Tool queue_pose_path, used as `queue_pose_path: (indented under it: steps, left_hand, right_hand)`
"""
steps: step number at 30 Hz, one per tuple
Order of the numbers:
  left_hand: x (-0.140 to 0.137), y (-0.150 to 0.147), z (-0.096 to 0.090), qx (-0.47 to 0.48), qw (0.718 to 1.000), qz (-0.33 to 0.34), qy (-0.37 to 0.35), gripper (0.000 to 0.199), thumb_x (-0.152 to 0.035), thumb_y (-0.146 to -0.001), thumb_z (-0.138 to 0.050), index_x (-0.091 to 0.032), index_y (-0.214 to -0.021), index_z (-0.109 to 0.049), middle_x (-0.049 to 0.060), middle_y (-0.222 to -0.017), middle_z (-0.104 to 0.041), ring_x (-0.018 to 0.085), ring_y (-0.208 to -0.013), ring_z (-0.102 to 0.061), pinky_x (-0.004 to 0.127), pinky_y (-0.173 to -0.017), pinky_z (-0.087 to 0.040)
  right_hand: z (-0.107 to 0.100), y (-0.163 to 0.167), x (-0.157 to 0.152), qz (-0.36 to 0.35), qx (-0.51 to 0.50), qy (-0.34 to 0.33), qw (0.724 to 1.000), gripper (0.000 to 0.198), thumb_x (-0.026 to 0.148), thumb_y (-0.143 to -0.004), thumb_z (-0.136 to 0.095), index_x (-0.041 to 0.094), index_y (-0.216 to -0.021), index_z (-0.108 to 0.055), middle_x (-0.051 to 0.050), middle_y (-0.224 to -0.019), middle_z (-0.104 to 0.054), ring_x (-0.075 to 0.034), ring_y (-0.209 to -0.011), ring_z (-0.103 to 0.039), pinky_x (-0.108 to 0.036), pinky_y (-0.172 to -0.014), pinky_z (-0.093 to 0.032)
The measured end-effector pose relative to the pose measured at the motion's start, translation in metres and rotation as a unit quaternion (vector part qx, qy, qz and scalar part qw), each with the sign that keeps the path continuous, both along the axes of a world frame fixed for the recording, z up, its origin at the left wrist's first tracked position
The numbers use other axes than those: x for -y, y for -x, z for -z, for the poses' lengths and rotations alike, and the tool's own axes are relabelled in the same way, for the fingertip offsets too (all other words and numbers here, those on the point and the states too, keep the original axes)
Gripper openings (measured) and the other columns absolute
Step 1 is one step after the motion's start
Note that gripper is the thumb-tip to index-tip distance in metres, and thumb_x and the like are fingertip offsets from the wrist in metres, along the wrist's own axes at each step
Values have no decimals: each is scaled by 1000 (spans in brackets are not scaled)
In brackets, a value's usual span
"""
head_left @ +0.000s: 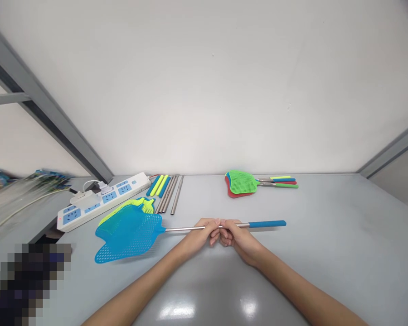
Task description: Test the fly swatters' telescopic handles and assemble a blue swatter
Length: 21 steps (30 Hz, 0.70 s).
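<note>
Both my hands are closed on the metal shaft of a blue fly swatter point(136, 237), held level across the front of me. My left hand point(201, 234) grips it nearer the perforated head, and my right hand point(241, 237) nearer the blue handle grip point(268, 224). The two hands touch at the middle of the shaft. Under and behind the blue head, at the left, lie loose swatter heads, a yellow one point(148, 206) among them. Several metal tubes point(177, 194) and some blue and yellow handle grips point(159, 185) lie beyond.
A white power strip point(114, 197) with plugs in it runs along the table's left side. Near the back wall lies a stack of fly swatters point(243, 182), green on top. Plastic-wrapped items point(30, 185) lie at far left. A blurred-out patch covers the lower left.
</note>
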<state>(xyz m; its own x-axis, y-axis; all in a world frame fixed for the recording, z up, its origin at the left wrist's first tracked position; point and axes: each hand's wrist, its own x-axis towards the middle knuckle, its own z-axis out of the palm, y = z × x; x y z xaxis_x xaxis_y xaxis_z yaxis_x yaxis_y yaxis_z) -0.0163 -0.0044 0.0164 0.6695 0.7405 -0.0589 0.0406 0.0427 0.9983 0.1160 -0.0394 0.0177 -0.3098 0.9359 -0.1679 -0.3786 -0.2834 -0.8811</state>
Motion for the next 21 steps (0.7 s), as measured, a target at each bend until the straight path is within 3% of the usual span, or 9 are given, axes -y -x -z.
queue_pose_path:
  steps: [9, 21]
  left_hand:
    - [2, 1, -2, -33, 999, -32, -1, 39, -34, -81, -31, -18, -46, -30, -5, -37, -34, 8, -40, -34, 22, -47, -31]
    - [-2, 5, -9, -30, 999, -32, 5, 42, -34, -82, -33, -18, -43, -28, -5, -36, -32, 8, -38, -32, 23, -45, -29]
  right_hand:
    - [-1, -1, -1, 43, 8, 21, 999, 31, 24, -73, -44, 17, -44, -35, 6, -42, -27, -6, -40, -24, -25, -46, -21]
    - [-6, -6, -2, 50, 28, 18, 998, 33, 24, -74, -43, 18, -43, -33, 7, -41, -25, -7, -40, -23, -26, -47, -20]
